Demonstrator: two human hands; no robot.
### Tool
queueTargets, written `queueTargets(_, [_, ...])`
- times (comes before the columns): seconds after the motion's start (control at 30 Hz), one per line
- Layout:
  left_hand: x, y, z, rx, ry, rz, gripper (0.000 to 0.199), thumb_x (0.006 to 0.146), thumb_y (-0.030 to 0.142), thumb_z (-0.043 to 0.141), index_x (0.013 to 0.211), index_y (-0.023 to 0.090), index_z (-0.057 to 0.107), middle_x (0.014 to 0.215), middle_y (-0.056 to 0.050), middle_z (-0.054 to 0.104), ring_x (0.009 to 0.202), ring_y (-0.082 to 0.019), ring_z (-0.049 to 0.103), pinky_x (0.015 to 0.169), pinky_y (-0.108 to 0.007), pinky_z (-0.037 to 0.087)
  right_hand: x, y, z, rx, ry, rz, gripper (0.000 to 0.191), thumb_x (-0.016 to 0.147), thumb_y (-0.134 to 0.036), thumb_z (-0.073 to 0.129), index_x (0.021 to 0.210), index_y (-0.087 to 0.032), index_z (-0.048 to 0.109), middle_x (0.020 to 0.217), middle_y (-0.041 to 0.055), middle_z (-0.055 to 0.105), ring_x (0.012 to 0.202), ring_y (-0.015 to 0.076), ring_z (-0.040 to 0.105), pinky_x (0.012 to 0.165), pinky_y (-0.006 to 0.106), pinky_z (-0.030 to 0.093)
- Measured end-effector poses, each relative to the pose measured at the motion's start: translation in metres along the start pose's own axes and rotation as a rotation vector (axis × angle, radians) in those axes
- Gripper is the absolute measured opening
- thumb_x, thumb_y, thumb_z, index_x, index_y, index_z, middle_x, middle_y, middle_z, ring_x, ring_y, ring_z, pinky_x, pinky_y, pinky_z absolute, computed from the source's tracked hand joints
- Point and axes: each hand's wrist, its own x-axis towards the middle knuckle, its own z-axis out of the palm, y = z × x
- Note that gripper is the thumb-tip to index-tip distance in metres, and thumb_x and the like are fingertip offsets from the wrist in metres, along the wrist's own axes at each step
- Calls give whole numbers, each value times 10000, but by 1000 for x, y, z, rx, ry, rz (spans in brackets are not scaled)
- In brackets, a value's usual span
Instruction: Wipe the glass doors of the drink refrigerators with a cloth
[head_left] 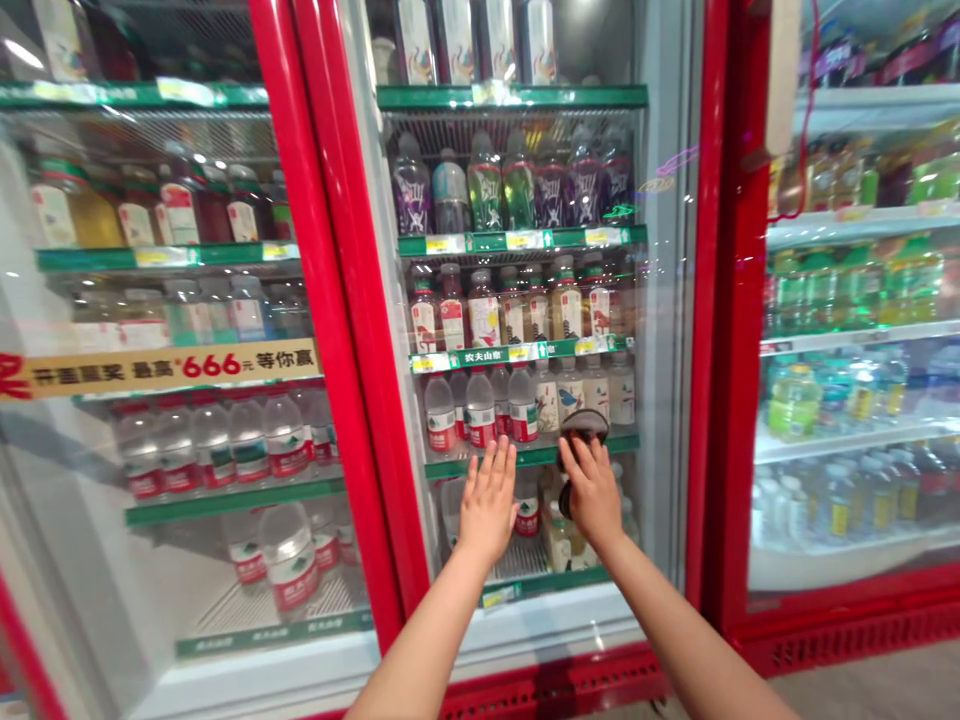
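Both arms reach forward to the glass door (671, 330) of a red-framed drinks cooler. My left hand (487, 505) is raised with its fingers stretched upward, in front of the lower green shelf edge, and holds nothing. Beside it, to the right, my right hand (592, 490) has its fingers spread over a dark round object (585, 425); whether it touches it I cannot tell. Behind the hands stand water bottles with red labels (480, 405) and bottles with pale labels (596, 385).
Another cooler door with a yellow banner (165, 370) is at the left. At the right, past a red frame (731, 300), more shelves (855, 340) hold green and clear bottles. Red vents (862, 640) run along the bottom.
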Motion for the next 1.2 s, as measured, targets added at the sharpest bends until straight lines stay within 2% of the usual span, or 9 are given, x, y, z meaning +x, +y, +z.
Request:
queueTargets(0.17, [2,3,3,-18,-15,-24,1111,843,346,715,1598,142,-75,1677,-106,61,1559,-243,-1,1265,-477,200,-41,1,-1,2,-44,-6,831,855,14,400,1616,-247,191,1560,94,460,1531,330,211,1145,587,403])
queueTargets(0.3, [4,9,0,-37,-7,-34,1060,857,287,688,1601,127,-49,1675,-121,44,1560,-248,33,1268,-465,191,-9,17,-10,34,-150,-194,767,878,-10,418,1584,-289,306,1545,40,488,1500,306,300,1193,578,343])
queueTargets(0.4, [9,18,2,-55,-4,-4,1031,864,314,687,1609,154,-7,1677,-114,52,1560,-259,55,1265,-483,193,4,42,-15,9,-77,-34,797,865,2,397,1604,-253,244,1576,85,438,1519,325,252,1178,610,345])
queueTargets(0.5, [14,29,5,-68,-9,33,1062,842,380,724,1612,171,22,1675,-113,72,1560,-268,54,1264,-498,187,-22,54,-14,-17,2,130,850,834,21,383,1621,-210,160,1604,129,380,1538,344,180,1139,618,400])
queueTargets(0.6, [20,40,7,-71,-2,86,1098,821,403,751,1612,182,23,1674,-106,87,1561,-256,39,1270,-490,164,-45,54,-11,-27,-58,44,839,823,29,396,1606,-229,239,1579,94,432,1533,326,206,1137,588,420])
queueTargets(0.7, [28,52,8,-75,10,140,1101,820,404,752,1611,193,15,1674,-91,92,1561,-242,28,1275,-475,149,-32,65,-16,-17,-151,-115,783,841,16,419,1565,-274,353,1560,37,468,1516,307,259,1171,566,386])
queueTargets(0.83, [40,69,11,-71,-6,167,1096,824,384,750,1608,194,8,1674,-89,71,1560,-245,15,1276,-484,135,-12,99,-24,-32,-67,39,799,855,18,389,1595,-261,276,1584,64,429,1528,313,222,1166,560,390])
queueTargets(0.97, [47,80,14,-70,-13,194,1035,852,358,715,1608,189,28,1674,-82,78,1560,-243,12,1279,-488,110,-44,112,-21,-45,25,214,876,818,46,365,1624,-215,139,1583,131,411,1537,334,184,1119,577,438])
queueTargets(1.2, [63,80,17,-69,9,277,985,857,346,697,1610,197,80,1669,-76,114,1557,-237,48,1284,-466,68,-19,139,-30,-75,-64,45,805,822,14,417,1569,-277,346,1549,53,479,1502,307,284,1175,567,369])
